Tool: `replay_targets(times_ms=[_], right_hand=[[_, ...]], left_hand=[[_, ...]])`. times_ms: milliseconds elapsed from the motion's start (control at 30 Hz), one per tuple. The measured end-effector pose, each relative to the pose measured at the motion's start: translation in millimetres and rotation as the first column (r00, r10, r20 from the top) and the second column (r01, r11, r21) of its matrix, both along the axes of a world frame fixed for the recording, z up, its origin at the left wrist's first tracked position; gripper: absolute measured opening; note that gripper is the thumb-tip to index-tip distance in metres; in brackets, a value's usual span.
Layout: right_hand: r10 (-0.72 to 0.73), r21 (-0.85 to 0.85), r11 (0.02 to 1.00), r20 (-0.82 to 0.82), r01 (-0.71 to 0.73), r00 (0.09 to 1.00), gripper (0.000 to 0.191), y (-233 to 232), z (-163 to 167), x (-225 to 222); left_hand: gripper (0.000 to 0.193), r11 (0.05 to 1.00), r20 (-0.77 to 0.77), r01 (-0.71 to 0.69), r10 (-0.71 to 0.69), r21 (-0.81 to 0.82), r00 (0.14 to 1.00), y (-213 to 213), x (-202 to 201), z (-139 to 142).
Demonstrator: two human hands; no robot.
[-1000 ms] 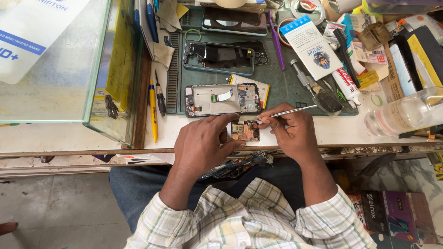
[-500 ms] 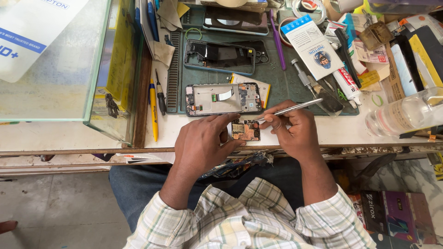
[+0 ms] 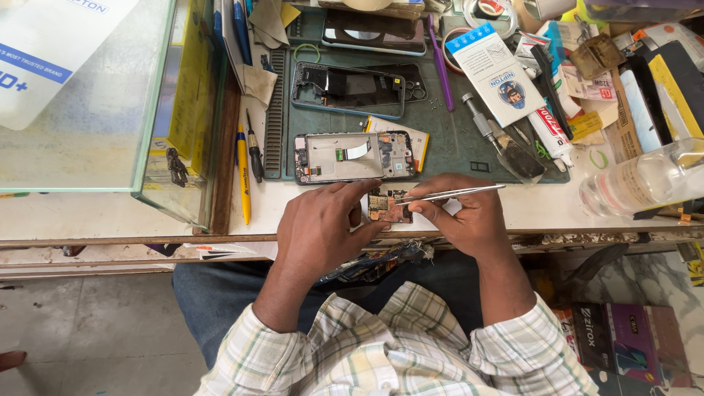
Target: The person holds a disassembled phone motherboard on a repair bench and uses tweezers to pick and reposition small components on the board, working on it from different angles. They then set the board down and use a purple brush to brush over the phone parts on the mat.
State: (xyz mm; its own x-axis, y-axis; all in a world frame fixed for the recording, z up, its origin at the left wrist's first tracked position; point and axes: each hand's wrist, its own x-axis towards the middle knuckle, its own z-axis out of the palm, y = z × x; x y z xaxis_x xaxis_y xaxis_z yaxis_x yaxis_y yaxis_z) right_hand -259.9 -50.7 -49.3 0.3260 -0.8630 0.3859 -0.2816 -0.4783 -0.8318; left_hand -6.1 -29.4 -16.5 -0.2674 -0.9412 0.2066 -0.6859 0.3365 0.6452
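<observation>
My left hand (image 3: 323,227) pinches a small brown circuit board (image 3: 389,207) at the near edge of the white bench. My right hand (image 3: 469,218) grips metal tweezers (image 3: 449,194), whose tips rest on the top of that board. Just beyond the hands lies an opened phone frame (image 3: 352,156) with its insides showing. A second phone shell (image 3: 350,89) lies farther back on the green work mat (image 3: 447,139).
A glass case (image 3: 110,110) stands at the left. A yellow pen (image 3: 243,172) and a dark screwdriver (image 3: 254,150) lie beside the mat. A scraper (image 3: 506,147), a tube (image 3: 550,136), a white-blue card (image 3: 495,70) and a clear plastic bottle (image 3: 645,180) crowd the right.
The tweezers have swung lower, lying flatter across the board. Both hands stay in place on the small board.
</observation>
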Motion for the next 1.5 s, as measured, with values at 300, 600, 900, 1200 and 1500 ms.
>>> replay_targets(times_ms=[300, 600, 900, 1200, 1500], right_hand=[[0.001, 0.006, 1.0, -0.034, 0.0, 0.999, 0.018, -0.1, 2.2, 3.0], [0.031, 0.015, 0.999, -0.038, -0.031, 0.999, 0.016, -0.4, 1.2, 2.3], [0.0, 0.0, 1.0, -0.094, 0.0, 0.996, 0.012, 0.4, -0.9, 0.4], [0.039, 0.021, 0.999, -0.051, -0.038, 0.998, 0.015, 0.9, 4.7, 1.4], [0.026, -0.013, 1.0, -0.084, -0.027, 0.996, 0.016, 1.7, 7.5, 3.7]], left_hand=[[0.056, 0.999, -0.024, -0.003, 0.002, -0.032, 1.0, 0.6, 0.8, -1.9], [0.055, 1.0, -0.001, 0.003, -0.003, -0.001, 1.0, -0.3, -0.2, 1.3], [0.055, 1.0, 0.002, 0.001, -0.001, -0.001, 1.0, -0.2, -0.6, -0.1], [0.055, 1.0, -0.005, -0.003, 0.003, -0.021, 1.0, -0.1, -0.1, 0.5], [0.057, 1.0, 0.015, -0.005, 0.005, 0.009, 1.0, -0.3, -0.2, 1.4]])
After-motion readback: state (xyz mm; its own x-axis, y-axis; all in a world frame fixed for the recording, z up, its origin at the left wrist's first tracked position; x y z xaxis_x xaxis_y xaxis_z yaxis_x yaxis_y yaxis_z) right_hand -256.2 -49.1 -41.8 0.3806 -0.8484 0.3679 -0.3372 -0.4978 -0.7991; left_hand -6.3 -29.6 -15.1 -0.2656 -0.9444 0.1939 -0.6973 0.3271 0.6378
